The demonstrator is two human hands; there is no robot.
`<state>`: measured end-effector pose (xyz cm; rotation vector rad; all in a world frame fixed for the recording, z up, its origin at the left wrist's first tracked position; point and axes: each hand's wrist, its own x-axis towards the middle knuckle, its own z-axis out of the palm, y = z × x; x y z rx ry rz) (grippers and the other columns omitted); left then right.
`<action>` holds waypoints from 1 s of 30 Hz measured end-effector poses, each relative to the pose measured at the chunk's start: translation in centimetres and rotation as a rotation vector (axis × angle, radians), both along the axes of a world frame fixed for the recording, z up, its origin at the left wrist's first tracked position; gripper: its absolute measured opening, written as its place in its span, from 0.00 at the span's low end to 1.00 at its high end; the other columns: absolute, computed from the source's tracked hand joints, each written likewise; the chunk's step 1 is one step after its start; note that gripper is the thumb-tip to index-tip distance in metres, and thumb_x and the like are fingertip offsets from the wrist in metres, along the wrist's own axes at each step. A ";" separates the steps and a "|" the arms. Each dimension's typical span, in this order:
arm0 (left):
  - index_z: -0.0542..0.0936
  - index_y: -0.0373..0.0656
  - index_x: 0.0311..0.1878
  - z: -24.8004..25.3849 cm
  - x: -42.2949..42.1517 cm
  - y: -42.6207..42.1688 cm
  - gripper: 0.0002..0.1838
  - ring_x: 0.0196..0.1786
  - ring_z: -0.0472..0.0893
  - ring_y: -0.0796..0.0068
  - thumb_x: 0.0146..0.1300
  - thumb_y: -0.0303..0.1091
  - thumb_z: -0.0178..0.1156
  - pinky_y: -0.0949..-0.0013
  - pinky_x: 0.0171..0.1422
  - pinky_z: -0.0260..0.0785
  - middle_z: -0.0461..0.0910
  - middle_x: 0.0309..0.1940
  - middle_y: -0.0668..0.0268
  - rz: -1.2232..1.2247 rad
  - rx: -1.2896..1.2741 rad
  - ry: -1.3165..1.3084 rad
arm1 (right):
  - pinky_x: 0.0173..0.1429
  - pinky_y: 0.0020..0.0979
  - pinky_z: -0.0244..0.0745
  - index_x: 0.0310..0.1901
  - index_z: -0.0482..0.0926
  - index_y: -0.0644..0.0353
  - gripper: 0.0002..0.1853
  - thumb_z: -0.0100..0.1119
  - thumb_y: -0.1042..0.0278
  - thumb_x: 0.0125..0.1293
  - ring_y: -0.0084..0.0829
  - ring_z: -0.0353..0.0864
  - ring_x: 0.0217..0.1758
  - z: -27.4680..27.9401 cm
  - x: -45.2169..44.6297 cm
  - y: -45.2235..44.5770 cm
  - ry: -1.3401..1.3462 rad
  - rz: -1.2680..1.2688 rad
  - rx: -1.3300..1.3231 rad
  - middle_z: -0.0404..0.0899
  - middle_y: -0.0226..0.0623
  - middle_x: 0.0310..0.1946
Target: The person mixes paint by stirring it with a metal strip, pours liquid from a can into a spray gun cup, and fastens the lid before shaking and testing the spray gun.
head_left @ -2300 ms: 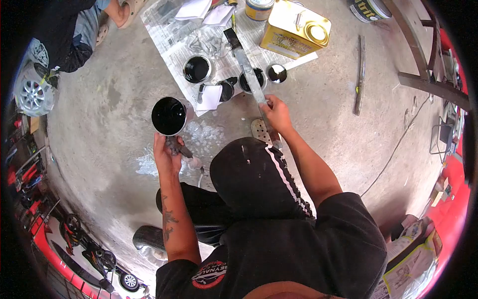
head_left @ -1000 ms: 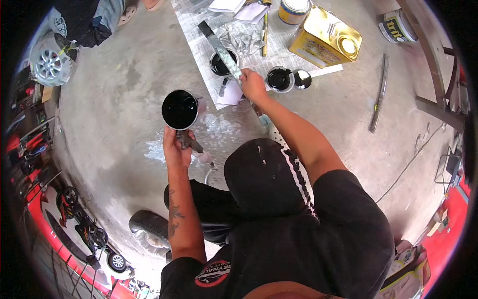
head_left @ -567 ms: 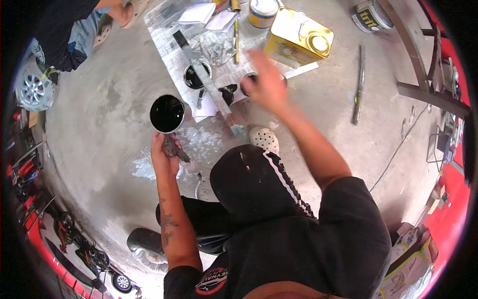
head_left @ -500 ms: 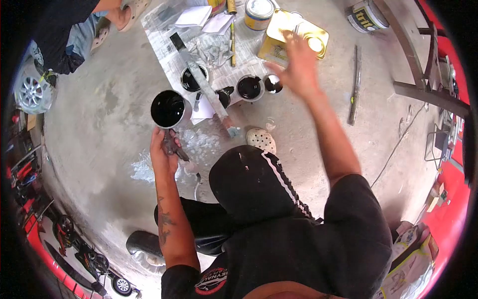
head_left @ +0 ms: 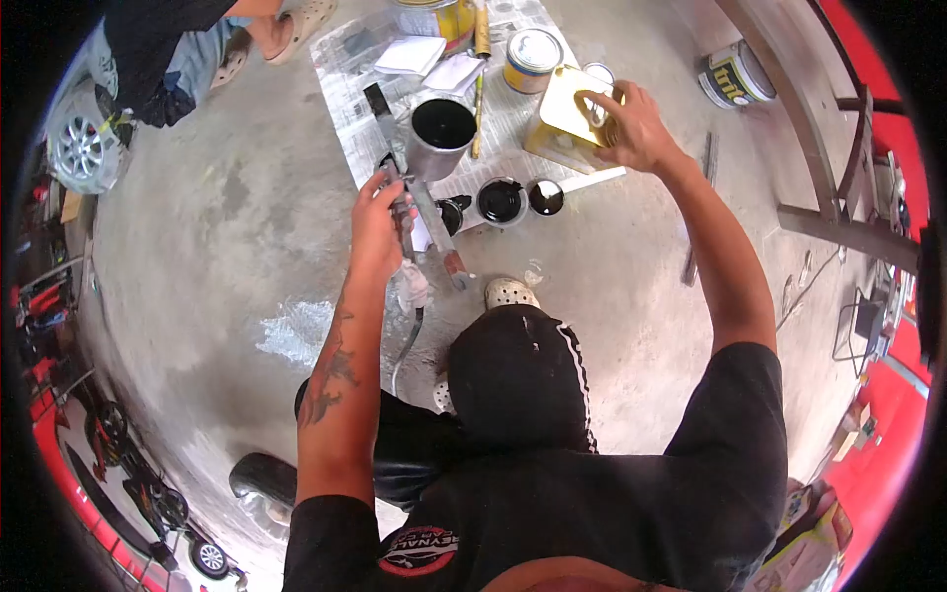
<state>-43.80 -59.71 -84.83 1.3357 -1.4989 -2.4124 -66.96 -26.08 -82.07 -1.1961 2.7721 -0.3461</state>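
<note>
My left hand [head_left: 380, 222] grips a spray gun [head_left: 402, 209] by its handle. The gun's open metal cup [head_left: 441, 143] holds black paint and stands out over the newspaper. A hose runs down from the gun. My right hand [head_left: 636, 128] has its fingers curled at the top of a yellow rectangular metal can [head_left: 564, 138], around the cap and handle area. Between my hands stand a container of black paint [head_left: 501, 202] and a smaller cup [head_left: 546, 197] with dark liquid. A flat paint-stained bar [head_left: 429, 212] lies partly behind the gun.
Newspaper [head_left: 345, 84] on the floor carries a round paint tin [head_left: 534, 61], folded white paper [head_left: 409, 55] and a larger yellow tin [head_left: 434, 22]. A paint bucket [head_left: 737, 75] lies to the right beside a metal frame [head_left: 829, 222]. Another person's legs [head_left: 182, 59] are at upper left.
My left hand has carried the spray gun forward and right, over the newspaper. My right hand, open and blurred above the yellow can before, now has its fingers closed at the can's top.
</note>
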 end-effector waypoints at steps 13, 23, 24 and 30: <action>0.62 0.37 0.74 0.3 -2.8 4.5 0.38 0.42 0.77 0.74 0.63 0.34 0.67 0.69 0.47 0.70 0.79 0.43 0.61 -0.003 -0.213 0.037 | 0.66 0.44 0.68 0.67 0.76 0.28 0.48 0.79 0.60 0.36 0.48 0.73 0.62 13.0 2.2 -4.3 0.072 0.473 0.425 0.73 0.47 0.57; 0.63 0.42 0.75 1.5 -0.9 6.7 0.38 0.41 0.80 0.70 0.63 0.33 0.67 0.64 0.48 0.74 0.80 0.43 0.59 0.022 -0.456 0.098 | 0.60 0.39 0.69 0.61 0.82 0.31 0.43 0.79 0.56 0.31 0.41 0.74 0.56 17.9 3.3 -11.3 0.028 0.677 0.778 0.75 0.38 0.48; 0.63 0.42 0.75 1.4 -0.8 6.8 0.38 0.42 0.81 0.69 0.62 0.34 0.68 0.64 0.49 0.74 0.80 0.44 0.58 0.029 -0.447 0.112 | 0.60 0.39 0.69 0.61 0.83 0.32 0.43 0.79 0.57 0.31 0.40 0.74 0.55 18.4 3.5 -12.0 0.014 0.684 0.822 0.75 0.37 0.48; 0.65 0.44 0.74 1.6 -0.5 7.3 0.37 0.44 0.81 0.65 0.63 0.34 0.67 0.64 0.51 0.73 0.80 0.46 0.56 0.028 -0.525 0.143 | 0.59 0.39 0.69 0.60 0.83 0.31 0.44 0.79 0.56 0.30 0.39 0.73 0.57 20.4 4.1 -14.0 -0.032 0.675 0.906 0.75 0.35 0.48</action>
